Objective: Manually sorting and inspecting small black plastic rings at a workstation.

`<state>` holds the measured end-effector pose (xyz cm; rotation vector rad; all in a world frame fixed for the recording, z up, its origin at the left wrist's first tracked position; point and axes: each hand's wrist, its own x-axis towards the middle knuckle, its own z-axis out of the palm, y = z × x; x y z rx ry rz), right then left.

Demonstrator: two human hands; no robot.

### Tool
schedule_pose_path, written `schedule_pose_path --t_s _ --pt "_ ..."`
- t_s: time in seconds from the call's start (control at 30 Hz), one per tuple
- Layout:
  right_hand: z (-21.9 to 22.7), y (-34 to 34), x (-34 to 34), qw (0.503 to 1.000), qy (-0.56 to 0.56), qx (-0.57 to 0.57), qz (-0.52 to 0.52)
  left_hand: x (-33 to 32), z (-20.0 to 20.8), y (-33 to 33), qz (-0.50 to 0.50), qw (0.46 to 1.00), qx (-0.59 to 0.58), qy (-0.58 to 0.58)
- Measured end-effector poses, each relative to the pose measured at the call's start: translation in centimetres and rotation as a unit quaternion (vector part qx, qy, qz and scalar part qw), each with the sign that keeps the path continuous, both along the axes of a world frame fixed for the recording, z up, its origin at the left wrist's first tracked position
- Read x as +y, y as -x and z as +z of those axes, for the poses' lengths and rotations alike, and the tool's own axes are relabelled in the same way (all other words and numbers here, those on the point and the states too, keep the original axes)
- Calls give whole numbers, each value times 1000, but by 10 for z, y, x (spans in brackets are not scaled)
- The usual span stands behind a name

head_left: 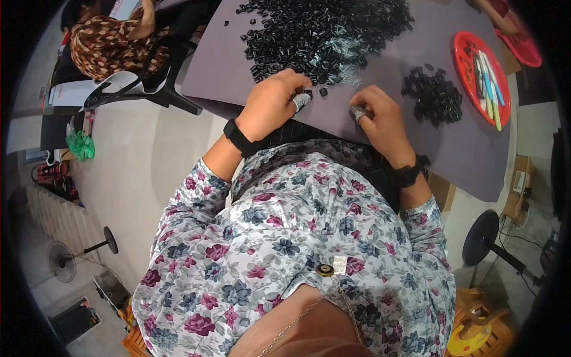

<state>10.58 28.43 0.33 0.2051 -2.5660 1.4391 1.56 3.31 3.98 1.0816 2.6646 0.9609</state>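
Note:
Close to the near edge of the grey table [220,65], my left hand [270,101] pinches a small black piece [307,92] between thumb and fingers. A silvery wrap covers that thumb. My right hand [383,119] is closed over the same edge, its fingers curled towards a thumb wrapped in the same way. Anything between those fingertips is too hidden to make out. Just beyond my hands spreads a large heap of small black pieces [315,30], with clear, shiny bits [345,50] among them. A smaller pile of black pieces [432,95] lies right of my right hand.
A red tray [461,44] at the right holds slender tools [489,83] with white, blue and green handles, plus some dark pieces. Another person [113,47] sits at the far left by a black chair [178,77]. A person's arm [496,15] reaches near a pink basin [523,47].

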Motion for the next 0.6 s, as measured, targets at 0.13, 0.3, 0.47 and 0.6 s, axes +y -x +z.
schedule_pose_path --t_s 0.13,0.3,0.47,0.6 --pt "0 0 0 1000 -1 0 -3 0 -3 5 -12 1000 12 26" --pt "0 0 0 1000 0 0 -1 1 -3 4 1 999 -45 1" --pt "-2 0 1 1000 -1 11 0 0 -4 5 34 985 -153 -67" --pt "-1 -1 1 1000 7 6 1 0 -7 7 69 954 -252 -148"
